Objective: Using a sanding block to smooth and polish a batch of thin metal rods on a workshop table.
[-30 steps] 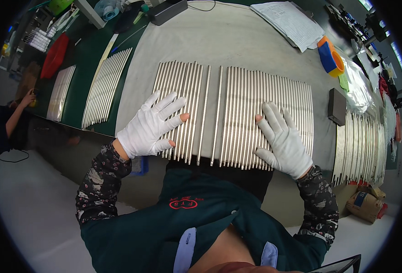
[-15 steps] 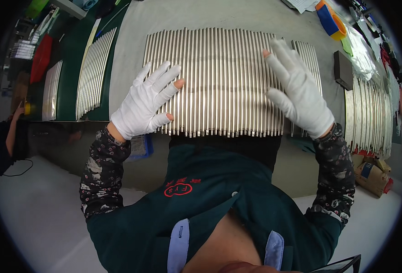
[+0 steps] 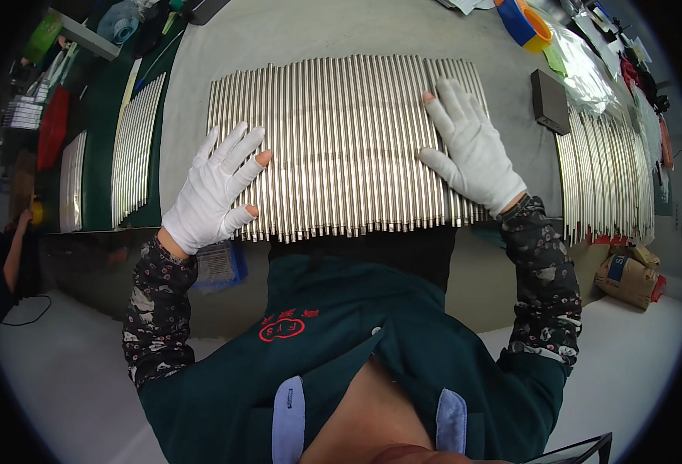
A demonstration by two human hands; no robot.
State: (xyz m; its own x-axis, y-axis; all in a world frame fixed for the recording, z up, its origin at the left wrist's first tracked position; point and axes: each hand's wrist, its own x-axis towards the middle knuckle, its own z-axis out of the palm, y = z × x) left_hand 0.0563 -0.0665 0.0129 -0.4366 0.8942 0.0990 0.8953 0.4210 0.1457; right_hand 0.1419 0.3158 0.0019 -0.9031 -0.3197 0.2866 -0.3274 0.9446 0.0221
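Note:
A wide row of shiny metal rods [image 3: 333,139] lies side by side on the grey tabletop in front of me, their near ends at the table's front edge. Both my hands wear white gloves with some fingertips bare. Fingers spread, my left hand [image 3: 215,185] lies over the row's left edge. My right hand [image 3: 471,147] rests on rods near the right end, its fingers stretched out and thumb apart. Neither hand grips a rod. Under the right hand, some rods are hidden.
On the green mat at left lie more rods [image 3: 136,151] and a pale bundle [image 3: 73,185]. To the right are a dark block [image 3: 549,102], another rod batch [image 3: 607,182], clear plastic bags [image 3: 584,73] and a blue-orange tape roll [image 3: 525,25]. A person's arm [image 3: 15,251] shows far left.
The small group of rods at the right now sits against the main row; the gap between them has closed. My right hand has moved left with it. The whole view has shifted slightly.

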